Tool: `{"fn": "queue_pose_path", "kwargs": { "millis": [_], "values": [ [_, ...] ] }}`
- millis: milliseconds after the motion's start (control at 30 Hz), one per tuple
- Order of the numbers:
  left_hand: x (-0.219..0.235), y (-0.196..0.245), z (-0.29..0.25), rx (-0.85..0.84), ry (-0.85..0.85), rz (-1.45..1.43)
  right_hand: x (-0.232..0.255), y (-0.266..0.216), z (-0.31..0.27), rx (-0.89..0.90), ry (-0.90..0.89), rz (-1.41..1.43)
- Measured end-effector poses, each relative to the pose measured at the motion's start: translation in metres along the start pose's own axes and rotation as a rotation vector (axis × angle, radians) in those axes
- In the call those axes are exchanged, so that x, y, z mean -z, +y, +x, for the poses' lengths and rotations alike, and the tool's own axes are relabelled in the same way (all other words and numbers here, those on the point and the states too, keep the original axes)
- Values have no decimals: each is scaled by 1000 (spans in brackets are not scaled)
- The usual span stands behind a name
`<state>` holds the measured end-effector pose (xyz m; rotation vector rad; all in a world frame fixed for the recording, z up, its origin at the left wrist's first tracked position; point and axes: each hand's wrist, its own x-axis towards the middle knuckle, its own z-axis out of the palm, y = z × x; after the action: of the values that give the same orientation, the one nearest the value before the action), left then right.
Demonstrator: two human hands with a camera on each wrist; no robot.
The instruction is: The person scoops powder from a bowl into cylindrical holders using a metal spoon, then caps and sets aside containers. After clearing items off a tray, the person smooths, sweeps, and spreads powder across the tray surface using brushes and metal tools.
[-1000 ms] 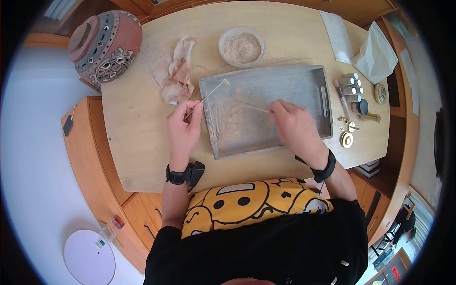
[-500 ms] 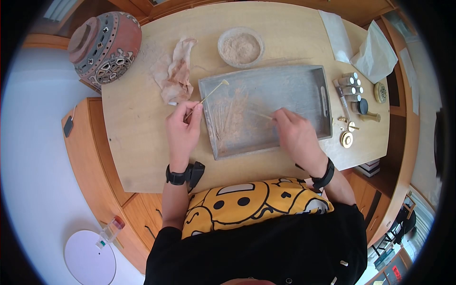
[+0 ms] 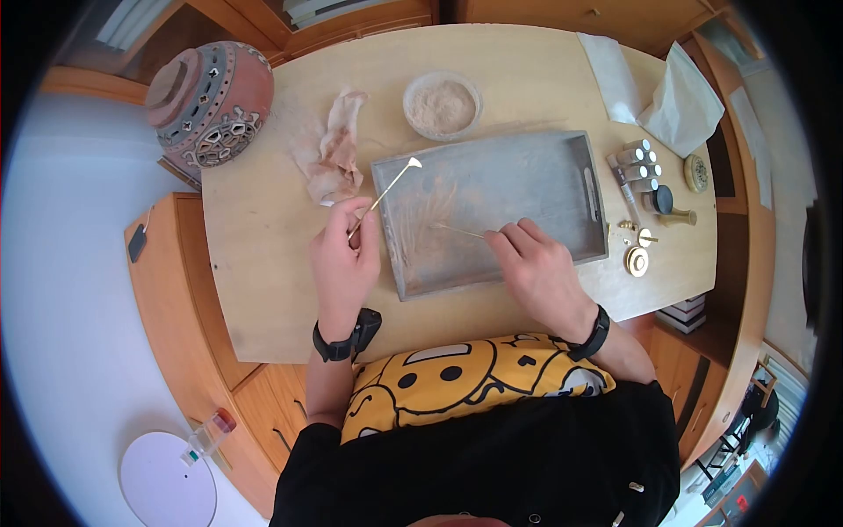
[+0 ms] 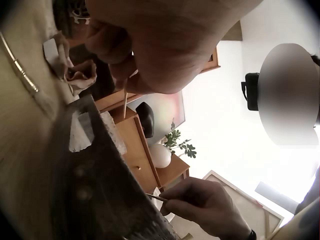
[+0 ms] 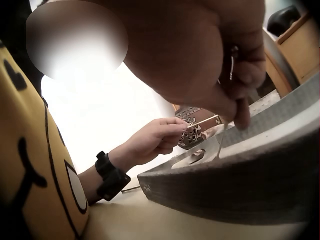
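Top: a plain black shirt is worn, with a loose, matte look to the cloth.
Sleeves: both are cut short and black; the forearms are left uncovered.
Shirt front: small pale details are shown on one side, too small to be identified.
Left wrist: a black strap is fastened around it, and a blocky, dark-cased module is carried on the strap.
Right wrist: a broad black band is worn; its underside is hidden.
Hands: the left hand and the right hand are both left bare.
Face: it is masked by a blur.
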<state>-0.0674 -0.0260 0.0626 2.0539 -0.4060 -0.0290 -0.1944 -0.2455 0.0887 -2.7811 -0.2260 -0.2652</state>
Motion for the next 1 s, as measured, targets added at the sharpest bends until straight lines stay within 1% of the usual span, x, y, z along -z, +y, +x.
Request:
{"fn": "queue_pose_path", "kwargs": {
  "millis": [33,67,133,167,200,233,267,300,333,367,400,433,467,500,533,567,600,633,667,700,733,767,800,833,867,900,933,1000],
  "values": [
    [1,6,-1,-19,-12,28,1,0,0,3,6,-2],
    [3,10,-2,-27,-7,29,3,0,0,-24,49,33],
    [7,15,-4,19,-76,-56,6,-1,4,-46,101,65],
    [7,13,-5,10,-73,-55,7,-3,7,-82,175,148],
    [7,9,-6,39,-164,-131,9,-6,10,-120,249,232],
    [7,7,-7,66,-257,-207,10,-11,14,-120,258,229],
    [7,12,-7,59,-260,-205,11,-17,19,-164,237,277],
    [8,21,-7,210,-353,-354,11,-22,23,-209,216,325],
    [7,27,-8,363,-445,-500,7,-27,28,-211,226,324],
    [5,29,-10,355,-450,-495,-1,-31,33,-160,209,302],
    [1,31,-12,426,-442,-656,-6,-34,37,-109,191,280],
    [-2,32,-15,501,-433,-818,-8,-39,42,-113,198,280],
    [-4,31,-17,499,-438,-814,-10,-44,46,-28,181,242],
    [-5,30,-19,531,-388,-847,-13,-47,49,56,163,205],
    [-7,30,-20,564,-337,-880,-17,-50,50,54,164,207],
    [-12,34,-21,565,-338,-878,-22,-53,50,102,233,230],
    [-18,40,-21,541,-198,-837,-25,-54,50,151,301,253],
    [-21,43,-21,516,-60,-794,-24,-54,50,150,299,255],
    [-19,39,-20,522,-60,-794,-21,-55,50,172,312,343],
    [-13,32,-19,530,-108,-805,-19,-55,49,194,324,432],
    [-8,28,-18,537,-156,-815,-18,-53,47,193,320,436],
    [-7,26,-18,541,-153,-814,-16,-48,42,152,268,456],
    [-6,25,-17,473,-191,-837,-15,-43,38,112,215,475],
    [-6,24,-18,405,-228,-859,-16,-40,38,114,210,478],
    [-5,24,-19,410,-225,-859,-19,-36,37,68,181,426],
    [-5,26,-20,409,-279,-888,-20,-34,38,23,153,373],
    [-5,27,-20,408,-334,-917,-21,-34,39,22,150,373],
    [-6,32,-21,429,-342,-888,-23,-36,41,40,132,334]
  ]
}}
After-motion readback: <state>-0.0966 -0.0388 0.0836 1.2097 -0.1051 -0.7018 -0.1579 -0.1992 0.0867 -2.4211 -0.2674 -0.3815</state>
